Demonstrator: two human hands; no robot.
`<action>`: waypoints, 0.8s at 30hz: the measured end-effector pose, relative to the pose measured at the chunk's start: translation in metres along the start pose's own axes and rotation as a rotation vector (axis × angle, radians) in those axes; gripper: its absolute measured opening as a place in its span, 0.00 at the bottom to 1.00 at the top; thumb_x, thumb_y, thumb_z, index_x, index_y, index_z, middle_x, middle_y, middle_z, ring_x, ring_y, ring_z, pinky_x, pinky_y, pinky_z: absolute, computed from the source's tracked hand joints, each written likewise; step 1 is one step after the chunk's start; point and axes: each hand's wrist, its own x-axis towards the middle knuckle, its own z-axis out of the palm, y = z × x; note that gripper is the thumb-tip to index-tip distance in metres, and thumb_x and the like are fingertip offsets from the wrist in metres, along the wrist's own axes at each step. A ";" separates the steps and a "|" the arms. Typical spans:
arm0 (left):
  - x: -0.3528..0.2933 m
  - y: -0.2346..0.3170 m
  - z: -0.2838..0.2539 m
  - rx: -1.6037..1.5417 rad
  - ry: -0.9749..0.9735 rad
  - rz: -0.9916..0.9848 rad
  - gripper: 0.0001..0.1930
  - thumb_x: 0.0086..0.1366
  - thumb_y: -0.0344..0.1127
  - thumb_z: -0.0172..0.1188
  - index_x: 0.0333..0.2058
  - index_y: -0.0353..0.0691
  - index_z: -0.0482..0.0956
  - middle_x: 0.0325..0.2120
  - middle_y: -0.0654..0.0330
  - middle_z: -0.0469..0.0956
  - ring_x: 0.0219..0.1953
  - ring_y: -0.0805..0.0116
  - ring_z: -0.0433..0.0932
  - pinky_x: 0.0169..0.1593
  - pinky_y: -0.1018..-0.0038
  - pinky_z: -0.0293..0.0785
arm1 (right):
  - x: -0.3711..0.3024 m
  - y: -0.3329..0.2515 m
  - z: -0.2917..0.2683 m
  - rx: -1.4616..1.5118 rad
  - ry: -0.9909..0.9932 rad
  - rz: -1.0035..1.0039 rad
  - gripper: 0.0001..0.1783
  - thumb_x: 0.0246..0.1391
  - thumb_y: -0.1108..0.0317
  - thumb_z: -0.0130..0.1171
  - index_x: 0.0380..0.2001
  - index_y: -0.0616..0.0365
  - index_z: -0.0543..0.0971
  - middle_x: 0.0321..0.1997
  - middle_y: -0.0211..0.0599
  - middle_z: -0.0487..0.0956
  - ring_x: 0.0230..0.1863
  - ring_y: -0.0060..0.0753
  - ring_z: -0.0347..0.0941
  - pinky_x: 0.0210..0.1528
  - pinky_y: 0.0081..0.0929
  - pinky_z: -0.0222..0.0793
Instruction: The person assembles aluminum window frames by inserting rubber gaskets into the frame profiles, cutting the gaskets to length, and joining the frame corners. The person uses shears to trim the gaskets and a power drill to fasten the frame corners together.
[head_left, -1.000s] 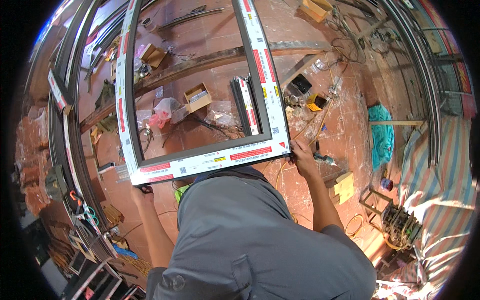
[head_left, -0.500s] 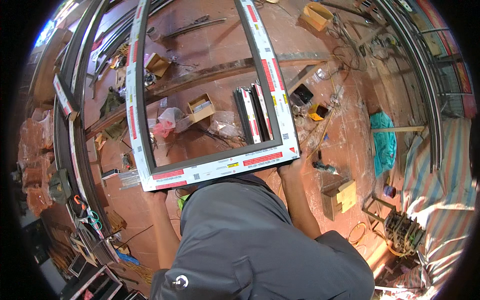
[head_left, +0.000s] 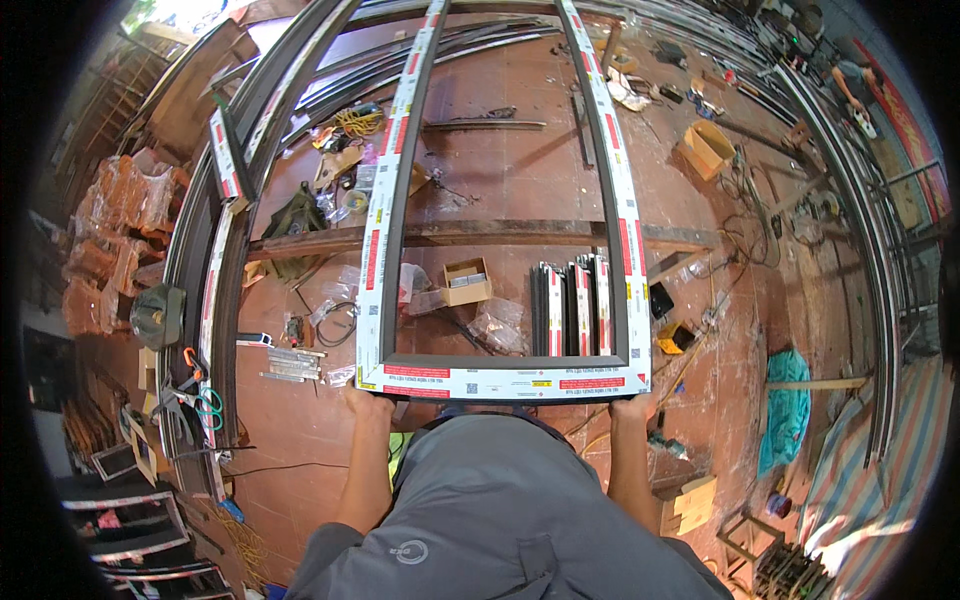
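A long rectangular window or door frame (head_left: 500, 383), dark grey with white protective film and red and yellow labels, stretches away from my body. My left hand (head_left: 366, 407) is closed on its near left corner, and my right hand (head_left: 632, 408) grips the near right corner. Both hands hold from below and outside, so most of the fingers are hidden under the near bar. Farther out, the frame passes over a wooden beam (head_left: 480, 234); whether the two touch I cannot tell. Through the opening I see an open cardboard box (head_left: 467, 290) and several short film-covered profiles (head_left: 553, 310) on the floor.
Long dark profiles (head_left: 205, 250) run along the left, with scissors (head_left: 209, 408) and a green cap (head_left: 158, 314) on them. At right are a turquoise cloth (head_left: 785, 415), a cardboard box (head_left: 705, 150) and a striped sheet (head_left: 880, 470). A person (head_left: 855, 88) is at the far right.
The frame has gone from slanted to nearly straight ahead, and sits further right and slightly lower in view. Both hands keep their hold on its near corners. My view has turned too.
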 end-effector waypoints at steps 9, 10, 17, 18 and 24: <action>-0.002 0.000 -0.023 -0.134 -0.009 0.050 0.27 0.76 0.47 0.40 0.56 0.32 0.77 0.53 0.48 0.83 0.54 0.50 0.84 0.61 0.48 0.79 | 0.015 -0.001 -0.021 -0.173 -0.205 0.108 0.28 0.73 0.50 0.48 0.61 0.59 0.78 0.59 0.43 0.82 0.57 0.46 0.80 0.58 0.51 0.80; -0.030 0.003 -0.014 -0.084 -0.006 0.016 0.26 0.76 0.47 0.40 0.56 0.32 0.77 0.52 0.48 0.83 0.53 0.49 0.84 0.60 0.48 0.80 | 0.018 -0.002 -0.025 -0.185 -0.204 0.093 0.28 0.73 0.49 0.48 0.61 0.59 0.78 0.59 0.43 0.82 0.57 0.46 0.80 0.58 0.51 0.80; -0.020 0.002 -0.058 -0.174 0.178 0.073 0.23 0.76 0.45 0.42 0.54 0.32 0.77 0.50 0.47 0.84 0.51 0.51 0.84 0.58 0.50 0.81 | 0.017 -0.003 -0.057 -0.342 -0.213 0.133 0.27 0.72 0.47 0.49 0.61 0.56 0.78 0.58 0.42 0.81 0.56 0.46 0.79 0.57 0.50 0.80; -0.050 0.008 -0.020 -0.163 0.159 0.039 0.22 0.76 0.43 0.43 0.53 0.32 0.78 0.49 0.47 0.85 0.50 0.52 0.85 0.57 0.52 0.81 | 0.020 -0.009 -0.065 -0.355 -0.208 0.114 0.27 0.72 0.47 0.49 0.61 0.55 0.77 0.58 0.42 0.81 0.55 0.46 0.79 0.57 0.50 0.80; -0.027 0.000 -0.014 -0.332 0.077 0.002 0.15 0.75 0.44 0.51 0.39 0.36 0.78 0.36 0.50 0.85 0.37 0.53 0.86 0.45 0.57 0.84 | 0.027 -0.007 -0.075 -0.481 -0.243 0.134 0.27 0.72 0.45 0.51 0.61 0.53 0.77 0.57 0.42 0.81 0.54 0.45 0.79 0.56 0.48 0.80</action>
